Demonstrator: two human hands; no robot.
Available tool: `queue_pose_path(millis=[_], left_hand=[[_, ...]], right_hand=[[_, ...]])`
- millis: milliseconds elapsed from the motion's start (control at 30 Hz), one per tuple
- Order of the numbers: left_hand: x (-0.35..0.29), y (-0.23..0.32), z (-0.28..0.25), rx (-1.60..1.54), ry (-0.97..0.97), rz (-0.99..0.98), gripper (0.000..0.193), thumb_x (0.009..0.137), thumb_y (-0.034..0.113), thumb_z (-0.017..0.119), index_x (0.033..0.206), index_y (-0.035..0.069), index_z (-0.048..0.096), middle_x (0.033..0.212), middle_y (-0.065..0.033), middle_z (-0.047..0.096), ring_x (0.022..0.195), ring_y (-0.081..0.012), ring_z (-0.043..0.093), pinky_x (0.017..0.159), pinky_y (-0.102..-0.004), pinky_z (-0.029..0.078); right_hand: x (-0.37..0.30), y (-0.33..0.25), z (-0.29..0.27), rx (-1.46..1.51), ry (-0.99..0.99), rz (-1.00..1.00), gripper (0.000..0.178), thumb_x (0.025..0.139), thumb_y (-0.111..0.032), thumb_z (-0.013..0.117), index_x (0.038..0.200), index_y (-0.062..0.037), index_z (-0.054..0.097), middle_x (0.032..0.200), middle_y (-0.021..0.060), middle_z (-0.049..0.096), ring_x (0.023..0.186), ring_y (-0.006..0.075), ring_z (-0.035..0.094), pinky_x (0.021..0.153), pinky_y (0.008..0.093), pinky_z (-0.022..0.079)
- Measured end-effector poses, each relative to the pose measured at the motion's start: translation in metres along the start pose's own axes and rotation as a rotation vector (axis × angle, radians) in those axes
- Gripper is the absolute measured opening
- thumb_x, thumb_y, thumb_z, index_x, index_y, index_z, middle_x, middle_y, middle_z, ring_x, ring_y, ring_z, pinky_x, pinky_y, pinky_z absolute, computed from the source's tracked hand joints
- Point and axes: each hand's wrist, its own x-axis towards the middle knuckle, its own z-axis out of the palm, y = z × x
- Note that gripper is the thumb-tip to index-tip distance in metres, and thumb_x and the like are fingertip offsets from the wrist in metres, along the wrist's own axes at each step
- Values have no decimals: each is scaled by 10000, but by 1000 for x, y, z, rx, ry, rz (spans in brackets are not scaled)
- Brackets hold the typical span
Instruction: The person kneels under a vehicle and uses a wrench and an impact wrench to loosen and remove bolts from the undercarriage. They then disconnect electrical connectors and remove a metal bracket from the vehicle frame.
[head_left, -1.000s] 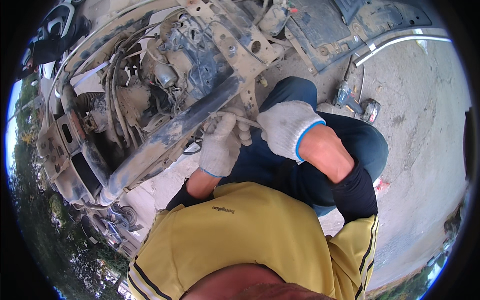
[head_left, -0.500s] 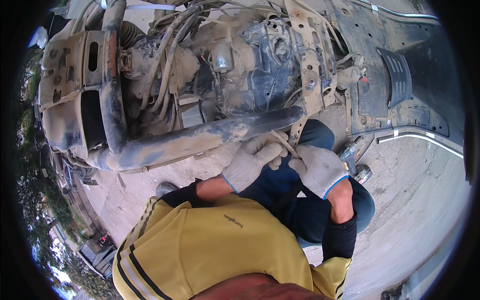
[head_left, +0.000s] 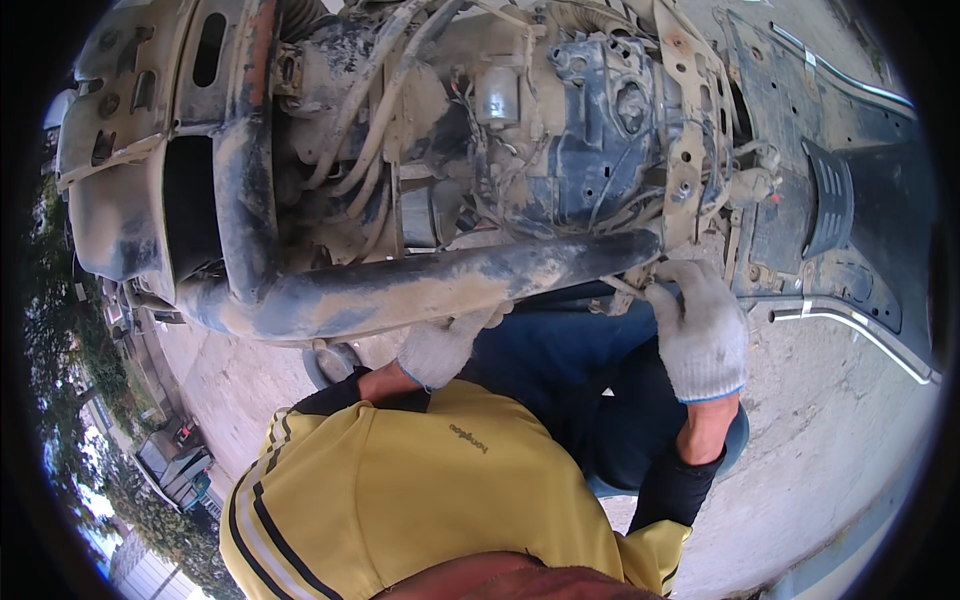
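My left hand (head_left: pixel 442 346), in a white knitted glove, is just under the thick black, dirt-covered frame tube (head_left: pixel 420 285). Its fingers are partly hidden there, so their grip does not show. Farther right, my right hand (head_left: pixel 703 330), gloved the same way, reaches up to the lower end of a tan, holed metal bracket (head_left: pixel 684 190). Its thumb and fingers are bent together at a thin tan cable or hose (head_left: pixel 622 287) beside the tube's right end. The fingertips are partly covered, and exactly how they hold it is unclear.
Behind the tube lies a dusty engine bay with a dark blue-black engine part (head_left: pixel 600 150), a silver cylinder (head_left: pixel 497 97) and several hoses (head_left: pixel 375 150). A black floor panel (head_left: pixel 790 200) and a silver rail (head_left: pixel 855 335) extend at right. Concrete ground (head_left: pixel 810 430) lies below.
My hands have moved apart: the left went left under the tube, the right went up and right to the bracket. The view has shifted, so the vehicle appears larger and farther right.
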Motion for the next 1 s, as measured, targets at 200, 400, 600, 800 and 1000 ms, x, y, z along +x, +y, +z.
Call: queue_pose_path(millis=[200,400,600,800,1000], left_hand=[[38,-45,4,-391,212,45,361,1060,134,584,1409,57,535,1159,-58,640,949,-139,608,836,-267,508],[62,-80,24,-604,313,144,468,1041,94,633,1475,16,475,1016,-29,577,795,-51,490,678,-202,446],[95,-65,17,-442,284,397,573,1047,127,666,1542,-19,417,953,-21,567,762,-72,492,725,-216,431],[89,-54,15,-553,279,173,593,997,70,700,1525,-2,439,1003,-61,648,817,-105,578,759,-233,483],[88,-8,0,165,537,62,441,897,67,801,1292,-3,617,1108,-106,671,965,-172,683,863,-310,529]], right_hand=[[39,-32,30,546,386,-141,137,895,-1,740,1026,-20,704,1019,146,724,882,301,697,832,373,557],[58,-22,71,641,379,-230,94,900,27,700,985,-7,683,933,151,709,824,286,679,781,360,548],[57,-22,73,656,376,-227,86,907,32,679,991,17,668,919,156,696,796,255,652,750,341,532],[57,-18,75,684,359,-250,81,910,29,673,991,24,666,931,158,697,805,238,645,764,335,527],[53,-15,76,704,372,-231,97,903,36,668,999,25,661,1000,164,702,842,212,637,780,308,519]])
